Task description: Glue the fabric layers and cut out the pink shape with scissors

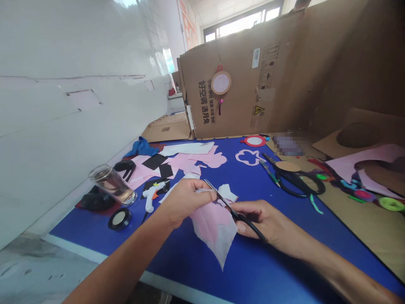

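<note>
Over the near middle of the table, my left hand pinches a thin white sheet together with a pink paper piece. The sheet's pointed lower corner hangs down. My right hand has its fingers in the black handles of a pair of scissors. The blades reach up and left along the sheet's upper edge, close to my left fingertips. They look nearly closed, and how far they bite into the sheet is hidden. A crumpled white and pink scrap lies just behind the blades.
On the blue table, a hot glue gun, a tilted-looking glass of liquid and a round black container stand left. Paper pieces lie behind; larger black scissors lie right. A cardboard panel closes the back.
</note>
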{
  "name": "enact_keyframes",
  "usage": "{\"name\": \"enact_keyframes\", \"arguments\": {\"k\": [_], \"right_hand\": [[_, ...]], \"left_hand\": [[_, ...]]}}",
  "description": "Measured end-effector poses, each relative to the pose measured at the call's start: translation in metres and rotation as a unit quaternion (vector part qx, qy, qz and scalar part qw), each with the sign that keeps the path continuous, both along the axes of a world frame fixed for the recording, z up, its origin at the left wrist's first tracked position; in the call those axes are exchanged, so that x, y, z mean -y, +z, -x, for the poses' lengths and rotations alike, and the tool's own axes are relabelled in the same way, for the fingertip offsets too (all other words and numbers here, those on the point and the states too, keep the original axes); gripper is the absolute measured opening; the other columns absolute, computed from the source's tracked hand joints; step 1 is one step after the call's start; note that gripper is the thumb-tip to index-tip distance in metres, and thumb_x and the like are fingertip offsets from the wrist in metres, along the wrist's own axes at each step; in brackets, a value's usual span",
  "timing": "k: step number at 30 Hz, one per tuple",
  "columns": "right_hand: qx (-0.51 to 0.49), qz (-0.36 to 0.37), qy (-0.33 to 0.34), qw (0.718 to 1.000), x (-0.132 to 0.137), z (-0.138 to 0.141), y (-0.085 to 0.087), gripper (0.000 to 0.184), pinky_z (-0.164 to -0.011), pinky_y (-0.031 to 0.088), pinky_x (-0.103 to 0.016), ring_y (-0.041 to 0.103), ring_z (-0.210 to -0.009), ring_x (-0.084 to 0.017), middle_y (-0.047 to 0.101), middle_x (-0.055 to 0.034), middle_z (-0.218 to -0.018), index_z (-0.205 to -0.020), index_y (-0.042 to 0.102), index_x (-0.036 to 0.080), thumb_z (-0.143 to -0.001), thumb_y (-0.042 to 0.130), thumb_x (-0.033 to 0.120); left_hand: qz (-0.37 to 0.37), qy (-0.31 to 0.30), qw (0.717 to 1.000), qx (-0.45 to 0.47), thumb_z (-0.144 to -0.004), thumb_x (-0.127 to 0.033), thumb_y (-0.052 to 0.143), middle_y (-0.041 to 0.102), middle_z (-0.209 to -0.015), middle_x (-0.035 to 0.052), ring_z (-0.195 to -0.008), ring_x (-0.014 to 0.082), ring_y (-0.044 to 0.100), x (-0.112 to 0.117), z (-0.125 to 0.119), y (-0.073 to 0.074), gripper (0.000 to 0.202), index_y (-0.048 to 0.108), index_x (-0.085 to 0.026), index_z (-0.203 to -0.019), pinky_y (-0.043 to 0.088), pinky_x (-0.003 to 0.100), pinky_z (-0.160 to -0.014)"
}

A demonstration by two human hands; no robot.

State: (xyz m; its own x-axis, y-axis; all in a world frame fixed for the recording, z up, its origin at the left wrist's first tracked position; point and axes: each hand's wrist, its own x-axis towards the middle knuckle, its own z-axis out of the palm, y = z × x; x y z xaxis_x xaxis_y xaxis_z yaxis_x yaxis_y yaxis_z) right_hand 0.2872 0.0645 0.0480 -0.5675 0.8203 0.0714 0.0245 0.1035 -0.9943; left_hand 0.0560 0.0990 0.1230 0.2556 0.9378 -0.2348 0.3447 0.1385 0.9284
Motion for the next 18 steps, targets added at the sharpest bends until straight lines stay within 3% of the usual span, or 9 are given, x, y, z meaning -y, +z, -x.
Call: {"name": "enact_keyframes", "arguments": {"k": [18], "right_hand": [[0.0,0.009,-0.004,1.0,0.0008,0.0003,0.0003,0.048,-0.073,0.05,-0.031,0.06,-0.084,-0.023,0.072,-0.0022,-0.089,-0.107,0.086,0.022,-0.091,0.079,0.067]], "left_hand": [[-0.011,-0.006,1.0,0.0,-0.072,-0.035,0.077,0.066,-0.068,-0.0015,-0.06,0.0114,0.05,-0.002,0.0014,-0.0028,0.016,0.072,-0.021,-0.068,0.035,0.026,-0.055]]}}
